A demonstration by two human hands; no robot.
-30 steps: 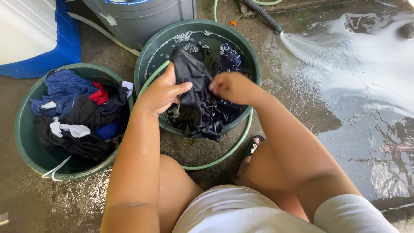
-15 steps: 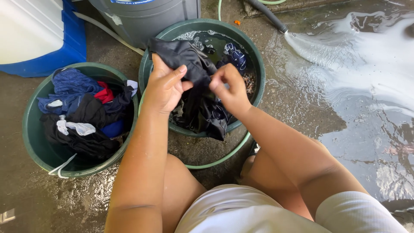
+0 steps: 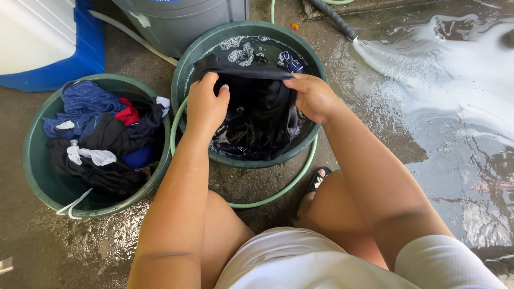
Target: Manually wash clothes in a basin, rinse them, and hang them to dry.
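L hand [image 3: 206, 107] & R hand [image 3: 313, 96] now apart, each gripping garment [image 3: 262, 107] edge; cloth stretched flat over basin [image 3: 184, 69] vs bunched 0.5 s ago.

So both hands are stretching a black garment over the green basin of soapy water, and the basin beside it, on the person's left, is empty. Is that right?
Not quite: the head view shows the basin on the left is not empty but piled with clothes in blue, red, black and white. The rest holds: the left hand and right hand stretch the black garment over the green basin of soapy water.
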